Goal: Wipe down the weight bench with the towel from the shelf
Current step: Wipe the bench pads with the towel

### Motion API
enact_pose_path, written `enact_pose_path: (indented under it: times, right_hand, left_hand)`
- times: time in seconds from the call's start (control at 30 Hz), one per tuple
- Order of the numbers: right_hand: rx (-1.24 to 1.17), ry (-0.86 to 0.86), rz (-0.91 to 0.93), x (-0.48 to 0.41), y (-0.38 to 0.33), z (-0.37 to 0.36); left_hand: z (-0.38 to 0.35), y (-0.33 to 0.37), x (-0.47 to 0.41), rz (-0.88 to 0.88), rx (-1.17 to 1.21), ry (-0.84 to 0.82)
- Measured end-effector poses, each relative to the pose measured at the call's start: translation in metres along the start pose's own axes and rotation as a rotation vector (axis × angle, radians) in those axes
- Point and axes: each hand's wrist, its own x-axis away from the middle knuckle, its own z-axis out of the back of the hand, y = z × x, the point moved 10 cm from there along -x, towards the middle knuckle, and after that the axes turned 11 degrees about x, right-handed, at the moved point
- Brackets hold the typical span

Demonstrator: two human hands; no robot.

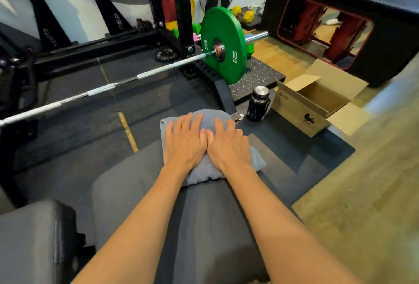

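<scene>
A folded grey towel point(208, 171) lies on the far end of the black padded weight bench point(204, 227), which runs away from me down the middle of the view. My left hand point(184, 140) and my right hand point(229, 145) lie side by side on top of the towel, palms down and fingers straight, pressing it onto the pad. The thumbs touch each other. The towel's far edge hangs past the end of the pad.
A barbell point(102, 89) with a green 10 kg plate point(223, 45) crosses the floor beyond the bench. A black bottle point(258, 104) and an open cardboard box point(317, 102) stand to the right. A second black pad point(29, 243) sits at lower left.
</scene>
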Motion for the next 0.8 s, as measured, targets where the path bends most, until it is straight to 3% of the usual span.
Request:
enact_pose_path:
  times: [0.13, 0.27, 0.33, 0.4, 0.47, 0.6, 0.67, 0.8]
  right_hand:
    - [-0.013, -0.059, 0.004, 0.062, 0.006, -0.003]
    - [-0.077, -0.032, 0.041, 0.108, 0.005, 0.017]
    - [-0.178, -0.114, -0.006, 0.111, 0.022, 0.020]
    - [-0.186, -0.110, -0.208, 0.110, 0.058, 0.030]
    - [-0.145, -0.153, -0.336, 0.116, 0.075, 0.033]
    - [-0.281, -0.239, -0.374, 0.125, 0.069, 0.023]
    - [-0.410, -0.281, -0.402, 0.129, 0.068, 0.021]
    - [-0.483, -0.345, -0.380, 0.135, 0.061, 0.019]
  left_hand:
    - [0.006, 0.012, 0.066, 0.013, -0.053, 0.002]
    - [0.020, 0.018, 0.105, -0.008, 0.081, -0.018]
    - [0.041, 0.006, 0.116, 0.123, 0.121, 0.082]
    - [0.058, -0.015, 0.132, 0.397, 0.170, 0.178]
    - [0.056, -0.024, 0.145, 0.587, 0.262, 0.133]
    - [0.049, -0.026, 0.152, 0.746, 0.564, 0.121]
    - [0.051, -0.036, 0.153, 0.827, 0.597, 0.099]
    - [0.050, -0.046, 0.150, 0.784, 0.617, 0.008]
